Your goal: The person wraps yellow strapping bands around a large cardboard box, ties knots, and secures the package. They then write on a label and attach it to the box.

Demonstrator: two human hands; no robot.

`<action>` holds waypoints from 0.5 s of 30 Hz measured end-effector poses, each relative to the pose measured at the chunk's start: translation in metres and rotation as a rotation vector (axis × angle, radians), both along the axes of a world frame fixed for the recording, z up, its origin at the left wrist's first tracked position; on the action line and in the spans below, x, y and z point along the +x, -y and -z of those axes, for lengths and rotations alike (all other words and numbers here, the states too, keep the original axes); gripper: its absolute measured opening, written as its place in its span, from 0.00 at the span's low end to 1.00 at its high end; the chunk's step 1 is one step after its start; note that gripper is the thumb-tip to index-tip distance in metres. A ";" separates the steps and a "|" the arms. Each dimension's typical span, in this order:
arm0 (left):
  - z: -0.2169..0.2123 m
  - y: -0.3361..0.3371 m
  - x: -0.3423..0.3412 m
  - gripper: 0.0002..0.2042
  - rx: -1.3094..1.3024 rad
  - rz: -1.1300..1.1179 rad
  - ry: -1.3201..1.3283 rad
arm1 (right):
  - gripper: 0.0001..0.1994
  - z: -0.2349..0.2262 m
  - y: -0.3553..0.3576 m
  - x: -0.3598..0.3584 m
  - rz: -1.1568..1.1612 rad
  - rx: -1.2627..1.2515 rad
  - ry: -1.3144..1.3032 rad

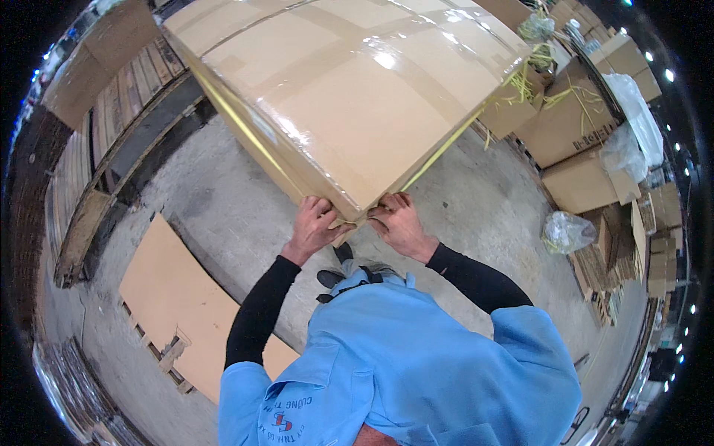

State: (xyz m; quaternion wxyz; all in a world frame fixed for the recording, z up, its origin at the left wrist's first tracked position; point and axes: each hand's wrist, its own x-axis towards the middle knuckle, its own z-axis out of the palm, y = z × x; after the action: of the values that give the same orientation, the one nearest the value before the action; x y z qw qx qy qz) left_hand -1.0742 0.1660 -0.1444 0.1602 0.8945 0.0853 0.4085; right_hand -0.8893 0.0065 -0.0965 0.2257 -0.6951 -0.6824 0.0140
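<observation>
A large cardboard box (357, 89), its top covered with shiny clear tape or film, stands in front of me. Yellow strapping (242, 123) runs along its left side, and another stretch of yellow strap (444, 149) follows the right side; both lead to the near corner. There my left hand (314, 227) is closed, with curled fingers at the strap just left of the corner. My right hand (401, 227) pinches at the strap just right of it. A small tan cardboard flap (344, 235) sticks out below the corner between my hands. My fingertips are partly hidden.
A flat cardboard sheet (186, 297) lies over a pallet at the lower left. Wooden pallets (111, 149) stand at the left, with a carton on top. To the right are stacked cartons (576, 178), loose yellow straps and a clear plastic bag (569, 232). The floor is concrete.
</observation>
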 end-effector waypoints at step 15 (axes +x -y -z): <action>-0.025 -0.013 0.008 0.19 -0.083 0.166 -0.034 | 0.06 -0.035 -0.006 0.021 -0.107 -0.181 0.020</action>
State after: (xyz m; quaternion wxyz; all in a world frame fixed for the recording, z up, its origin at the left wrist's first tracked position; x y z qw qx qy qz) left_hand -1.0667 0.1794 -0.1195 0.2290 0.8979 0.0306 0.3747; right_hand -0.8681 0.0126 -0.0616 0.1540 -0.6755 -0.7166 0.0808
